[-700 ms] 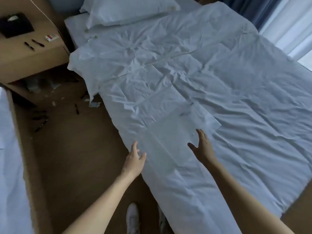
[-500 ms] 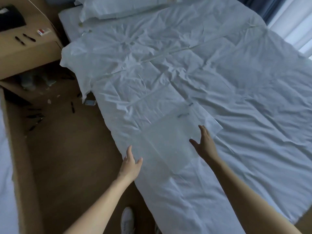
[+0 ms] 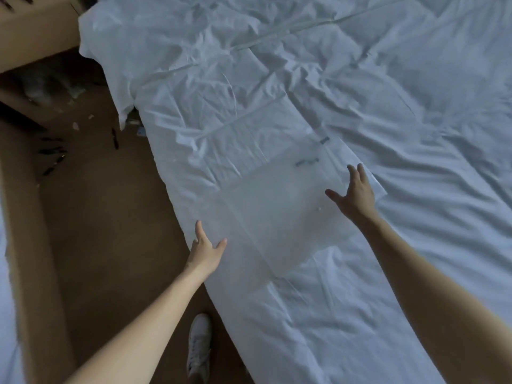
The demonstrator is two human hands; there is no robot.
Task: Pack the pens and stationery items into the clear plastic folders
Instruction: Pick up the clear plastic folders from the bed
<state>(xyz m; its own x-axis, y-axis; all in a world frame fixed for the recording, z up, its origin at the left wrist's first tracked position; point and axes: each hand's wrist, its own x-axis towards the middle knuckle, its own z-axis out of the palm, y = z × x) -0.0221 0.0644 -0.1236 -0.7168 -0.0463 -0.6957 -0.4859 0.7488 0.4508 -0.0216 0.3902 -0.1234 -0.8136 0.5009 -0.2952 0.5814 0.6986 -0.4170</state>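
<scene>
A clear plastic folder (image 3: 279, 214) lies flat on the white bed sheet (image 3: 388, 92) near the bed's left edge, with more clear plastic beside it. My left hand (image 3: 206, 249) reaches with fingers spread to the folder's near left corner at the bed edge. At the folder's right side my right hand (image 3: 353, 194) is spread flat, fingers straight. Small dark marks (image 3: 307, 161) show at the folder's far end. Several dark pens (image 3: 54, 159) lie on the wooden floor to the left, and another pen (image 3: 114, 138) lies nearer the bed.
A wooden bedside unit (image 3: 33, 31) stands at the upper left with clutter under it. A second bed's wooden frame (image 3: 30, 245) runs along the left. My white shoe (image 3: 199, 345) is on the floor by the bed. Paper scraps (image 3: 76, 125) lie on the floor.
The view has dropped and moved closer to the bed. Both hands have stretched farther out over the folder, fingers still spread.
</scene>
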